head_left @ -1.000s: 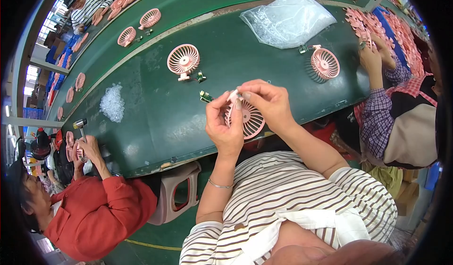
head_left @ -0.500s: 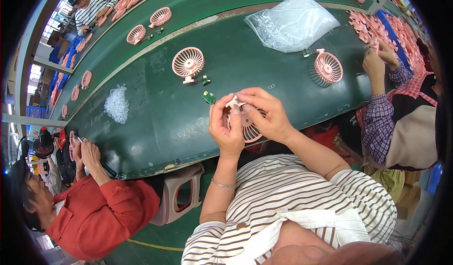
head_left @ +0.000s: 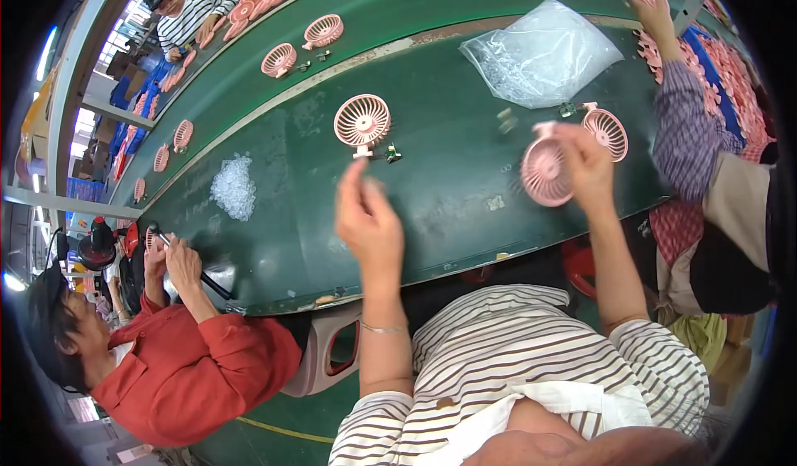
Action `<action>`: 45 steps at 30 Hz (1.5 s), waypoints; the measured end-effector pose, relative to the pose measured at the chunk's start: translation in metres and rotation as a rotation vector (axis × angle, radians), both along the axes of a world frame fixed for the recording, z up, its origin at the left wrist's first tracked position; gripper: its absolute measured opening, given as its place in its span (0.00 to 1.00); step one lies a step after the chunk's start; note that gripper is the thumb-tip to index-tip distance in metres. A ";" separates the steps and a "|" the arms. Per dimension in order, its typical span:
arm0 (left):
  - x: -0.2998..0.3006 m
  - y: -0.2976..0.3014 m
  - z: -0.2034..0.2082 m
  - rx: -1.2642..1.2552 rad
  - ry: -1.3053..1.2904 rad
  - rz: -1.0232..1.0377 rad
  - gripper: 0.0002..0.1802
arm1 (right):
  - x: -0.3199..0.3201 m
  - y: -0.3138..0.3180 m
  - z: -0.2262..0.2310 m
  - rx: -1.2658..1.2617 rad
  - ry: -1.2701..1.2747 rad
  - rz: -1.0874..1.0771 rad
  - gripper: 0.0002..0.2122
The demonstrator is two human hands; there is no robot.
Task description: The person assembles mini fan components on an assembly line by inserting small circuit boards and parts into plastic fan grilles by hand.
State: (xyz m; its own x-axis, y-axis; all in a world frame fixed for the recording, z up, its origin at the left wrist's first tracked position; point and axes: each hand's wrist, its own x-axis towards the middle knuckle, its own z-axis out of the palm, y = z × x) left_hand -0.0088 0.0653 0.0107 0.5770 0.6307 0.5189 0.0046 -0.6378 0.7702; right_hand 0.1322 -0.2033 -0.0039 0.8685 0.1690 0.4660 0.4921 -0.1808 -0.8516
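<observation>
A pink fan housing [head_left: 546, 174] with a slatted round cage is in my right hand [head_left: 588, 167], gripped near its stem and blurred by motion. Just left of it a small pale-green piece [head_left: 507, 121] is smeared; whether it is attached, I cannot make out. My left hand [head_left: 368, 221] is over the table with thumb and fingers apart, nothing visible in it. Its fingertips are just below the stem of another pink fan housing [head_left: 363, 124], which lies beside a small green circuit board [head_left: 393, 154]. A third pink housing [head_left: 607, 134] lies partly behind my right hand, near another board [head_left: 567, 110].
A clear plastic bag [head_left: 544, 55] lies at the back. Small clear parts [head_left: 234, 187] form a pile on the left. Beyond the table edge a green belt [head_left: 415, 9] carries pink housings [head_left: 279, 59]. Co-workers sit left and right; pink parts [head_left: 722, 92] fill the right side.
My hands have separated. The right hand has carried the fan housing right, and the left has moved left. The right co-worker's arm now reaches toward the belt with a pink part. The view has shifted.
</observation>
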 end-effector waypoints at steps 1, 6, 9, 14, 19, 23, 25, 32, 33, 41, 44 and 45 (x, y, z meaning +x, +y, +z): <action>0.006 0.018 0.003 0.112 0.078 0.058 0.20 | 0.014 -0.013 -0.001 -0.190 -0.106 -0.164 0.08; 0.041 0.090 -0.014 0.656 0.262 0.015 0.16 | 0.038 -0.019 0.010 -0.392 -0.483 -0.530 0.12; 0.042 0.084 -0.002 0.792 0.344 0.075 0.07 | 0.009 0.002 0.033 -0.315 -0.563 -0.455 0.10; 0.024 0.029 0.000 0.799 0.314 0.037 0.14 | -0.036 0.053 0.017 -0.459 -0.249 0.045 0.09; 0.008 0.022 0.002 0.475 0.263 -0.056 0.10 | -0.032 0.056 -0.002 -0.616 -0.266 0.082 0.08; -0.011 0.037 0.000 0.292 0.275 0.011 0.17 | -0.032 0.058 -0.007 -0.620 -0.285 0.070 0.05; -0.021 0.039 -0.002 0.158 0.292 0.020 0.23 | -0.033 0.059 -0.008 -0.596 -0.288 0.080 0.05; -0.067 -0.002 0.009 0.206 0.467 0.088 0.34 | -0.025 0.057 -0.012 -0.562 -0.312 0.086 0.04; -0.069 -0.002 0.006 0.190 0.459 0.053 0.34 | -0.024 0.059 -0.013 -0.567 -0.316 0.067 0.04; -0.073 -0.012 0.008 -0.043 0.555 0.086 0.34 | -0.013 0.059 -0.017 -0.562 -0.332 -0.072 0.03; -0.067 -0.016 0.008 -0.102 0.497 0.053 0.31 | -0.010 0.057 -0.012 -0.529 -0.329 -0.112 0.03; -0.064 -0.016 0.005 -0.150 0.434 0.041 0.30 | -0.008 0.055 -0.012 -0.506 -0.326 -0.122 0.03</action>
State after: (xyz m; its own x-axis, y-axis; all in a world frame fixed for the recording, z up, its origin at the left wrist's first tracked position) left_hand -0.0727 0.0489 0.0157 0.6938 0.7072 0.1361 0.3696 -0.5119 0.7755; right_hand 0.1238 -0.1485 -0.0155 0.7219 0.3469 0.5988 0.6629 -0.5950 -0.4545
